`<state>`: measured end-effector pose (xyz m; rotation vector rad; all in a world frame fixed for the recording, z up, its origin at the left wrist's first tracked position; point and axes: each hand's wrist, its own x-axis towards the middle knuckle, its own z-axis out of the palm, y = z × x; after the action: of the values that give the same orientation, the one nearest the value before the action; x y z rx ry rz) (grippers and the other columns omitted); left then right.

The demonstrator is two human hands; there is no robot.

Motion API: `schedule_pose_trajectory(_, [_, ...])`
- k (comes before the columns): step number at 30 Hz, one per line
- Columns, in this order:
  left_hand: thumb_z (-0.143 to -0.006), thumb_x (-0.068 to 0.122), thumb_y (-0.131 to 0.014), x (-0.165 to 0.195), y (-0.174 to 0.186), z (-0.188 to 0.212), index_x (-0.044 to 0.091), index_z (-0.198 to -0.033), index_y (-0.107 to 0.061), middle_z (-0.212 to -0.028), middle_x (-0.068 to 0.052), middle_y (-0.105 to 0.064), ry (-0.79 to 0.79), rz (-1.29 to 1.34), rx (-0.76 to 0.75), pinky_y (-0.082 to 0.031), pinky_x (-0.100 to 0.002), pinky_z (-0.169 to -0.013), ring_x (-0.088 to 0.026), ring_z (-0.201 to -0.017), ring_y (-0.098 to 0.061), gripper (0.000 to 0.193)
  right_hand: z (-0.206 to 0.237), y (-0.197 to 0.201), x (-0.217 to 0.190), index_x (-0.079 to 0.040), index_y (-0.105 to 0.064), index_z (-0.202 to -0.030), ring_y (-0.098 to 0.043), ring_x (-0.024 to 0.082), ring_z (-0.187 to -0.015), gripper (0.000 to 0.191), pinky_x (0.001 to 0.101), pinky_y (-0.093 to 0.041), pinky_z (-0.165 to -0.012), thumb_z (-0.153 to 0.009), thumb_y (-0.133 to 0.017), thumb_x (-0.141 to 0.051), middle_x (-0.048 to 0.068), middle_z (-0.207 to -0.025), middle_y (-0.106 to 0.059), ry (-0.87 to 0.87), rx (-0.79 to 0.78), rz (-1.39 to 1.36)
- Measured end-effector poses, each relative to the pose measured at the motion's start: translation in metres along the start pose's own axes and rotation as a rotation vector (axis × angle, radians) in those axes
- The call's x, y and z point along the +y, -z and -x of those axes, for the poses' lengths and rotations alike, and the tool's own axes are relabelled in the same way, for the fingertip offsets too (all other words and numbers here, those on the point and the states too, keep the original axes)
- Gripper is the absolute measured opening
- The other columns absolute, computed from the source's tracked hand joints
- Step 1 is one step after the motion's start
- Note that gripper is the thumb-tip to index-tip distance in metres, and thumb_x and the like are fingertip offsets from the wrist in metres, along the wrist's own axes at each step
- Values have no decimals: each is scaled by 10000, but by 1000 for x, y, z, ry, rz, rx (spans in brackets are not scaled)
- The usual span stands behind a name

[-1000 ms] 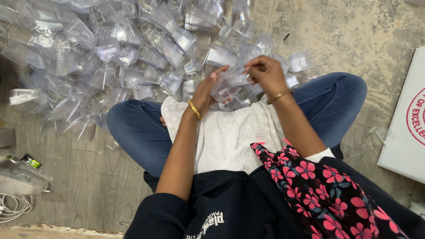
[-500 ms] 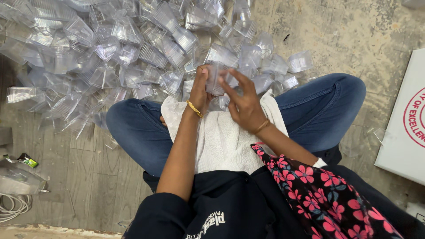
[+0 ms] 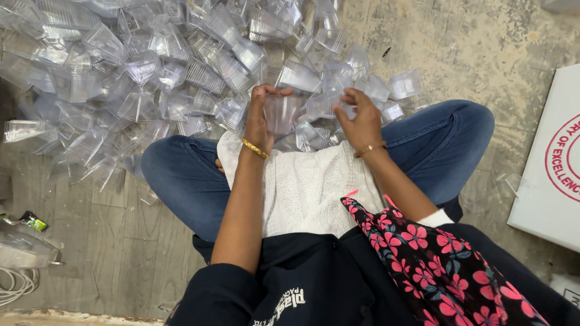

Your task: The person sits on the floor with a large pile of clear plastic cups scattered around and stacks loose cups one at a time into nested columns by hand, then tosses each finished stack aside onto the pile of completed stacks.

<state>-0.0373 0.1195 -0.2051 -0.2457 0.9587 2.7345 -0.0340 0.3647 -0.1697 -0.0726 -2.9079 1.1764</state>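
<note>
The left hand [image 3: 261,118] is gripping a clear plastic cup [image 3: 281,113] above the lap; the right hand [image 3: 360,121] is hovering open at three o'clock. Light, thin-walled, probably crushable: best held by its sides.

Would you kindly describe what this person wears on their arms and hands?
Both forearms are bare. The left hand has a gold bangle at the wrist, and the right hand has a thinner gold bangle. A dark navy sleeve is pushed up above the left elbow. A black cloth with pink flowers drapes over the right upper arm.
</note>
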Motion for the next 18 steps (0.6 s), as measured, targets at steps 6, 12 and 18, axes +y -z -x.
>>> schedule_pose_trajectory(6, [-1076,405,-560,-9,8,-7,49,-1091,-663,-1079,-106,-708,-112,-570,-19,-536,-356,-936,-217,-1023,-674,371,-14,-19,31,33,-721,-1122,-747,137,-934,216,262,-593,-860,-916,-734,-30,91,-1021,-773,-199,-217,-626])
schedule_pose_trajectory(12, [-1020,422,-545,-17,0,-7,99,-1215,-674,-981,-54,-724,2,-837,-63,-519,-294,-874,-132,-963,-675,398,-8,8,25,41,-704,-1129,-748,140,-959,203,251,-590,-893,-934,-716,-14,93,-1025,-779,-247,-252,-730])
schedule_pose_trajectory(18, [-972,459,-659,-23,1,-3,46,-1138,-685,-1041,-94,-736,-86,-1120,-163,-518,-331,-901,-189,-991,-688,445,-1,14,5,46,-697,-1124,-731,130,-965,185,255,-586,-891,-943,-703,11,83,-1041,-758,-169,-258,-700])
